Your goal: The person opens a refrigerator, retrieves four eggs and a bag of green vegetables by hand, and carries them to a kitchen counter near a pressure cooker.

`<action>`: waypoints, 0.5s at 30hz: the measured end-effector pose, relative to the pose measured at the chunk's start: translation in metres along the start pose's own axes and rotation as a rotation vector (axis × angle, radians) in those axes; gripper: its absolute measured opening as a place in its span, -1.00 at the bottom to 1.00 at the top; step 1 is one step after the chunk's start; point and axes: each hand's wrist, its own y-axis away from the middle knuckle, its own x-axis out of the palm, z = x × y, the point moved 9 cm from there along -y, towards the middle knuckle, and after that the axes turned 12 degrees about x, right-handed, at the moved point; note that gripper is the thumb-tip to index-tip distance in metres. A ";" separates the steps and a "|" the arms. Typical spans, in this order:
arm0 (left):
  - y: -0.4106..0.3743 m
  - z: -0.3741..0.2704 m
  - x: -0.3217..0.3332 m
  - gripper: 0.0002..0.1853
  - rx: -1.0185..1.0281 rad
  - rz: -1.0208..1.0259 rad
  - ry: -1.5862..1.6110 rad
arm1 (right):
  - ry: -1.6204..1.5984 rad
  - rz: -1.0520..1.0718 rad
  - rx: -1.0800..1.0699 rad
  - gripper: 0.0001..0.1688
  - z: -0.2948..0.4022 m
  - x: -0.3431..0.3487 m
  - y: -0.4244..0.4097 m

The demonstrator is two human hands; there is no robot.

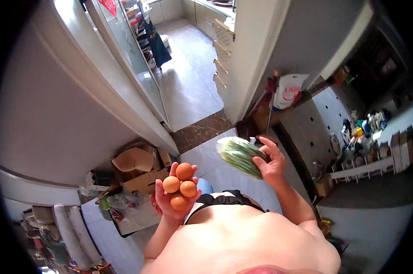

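Several brown eggs [184, 171] rest in a cluster on the upturned palm of my left hand [172, 213], with the fingers curled up around them. My right hand [274, 167] grips one end of a clear plastic bag of long green vegetables [242, 157], pinched between thumb and fingers. The bag is held tilted in front of me, over the tiled floor. The exact kind of vegetable cannot be told through the plastic. Both hands are in front of my body, apart from each other.
Ahead, a dark stone threshold [203, 132] crosses a doorway beside a sliding glass door [138, 65]. Open cardboard boxes [143, 181] stand by the left wall. A white bag bearing print [290, 90] hangs at the right. A cluttered white rack [362, 169] is farther right.
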 end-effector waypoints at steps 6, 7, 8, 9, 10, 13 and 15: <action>-0.176 -0.052 -0.028 -0.32 0.081 0.023 0.046 | 0.050 0.108 -0.166 -0.33 0.001 0.080 -0.202; -0.208 -0.064 -0.027 -0.32 0.086 0.035 0.045 | 0.050 0.117 -0.188 -0.33 0.001 0.092 -0.232; -0.236 -0.076 -0.030 -0.32 0.085 0.037 0.040 | -0.024 0.123 -0.090 -0.34 -0.014 0.105 -0.254; -0.263 -0.085 -0.029 -0.32 0.088 0.037 0.041 | -0.042 0.121 -0.055 -0.34 -0.018 0.113 -0.279; -0.291 -0.094 -0.028 -0.32 0.092 0.036 0.042 | -0.061 0.119 -0.019 -0.34 -0.022 0.121 -0.303; -0.365 -0.125 -0.029 -0.30 0.103 0.039 0.000 | -0.067 0.115 0.026 -0.35 -0.030 0.146 -0.378; -0.412 -0.144 -0.034 -0.30 0.118 0.055 -0.004 | -0.021 0.116 0.020 -0.35 -0.032 0.162 -0.433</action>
